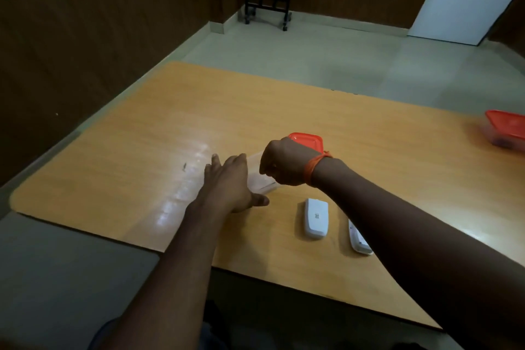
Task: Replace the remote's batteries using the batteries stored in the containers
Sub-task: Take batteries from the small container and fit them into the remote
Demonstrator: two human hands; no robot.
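Left hand [231,183] spread open against the clear container [260,176] on the wooden table [113,156], right hand [284,163] curled closed above it, grip contents unclear, orange lid [308,140] behind, white remote [316,219] face down nearer, battery cover [359,237] beside it, second orange-lidded container [505,129] far right.

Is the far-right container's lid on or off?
On. The red lid sits flat across the top of the container at the table's right edge.
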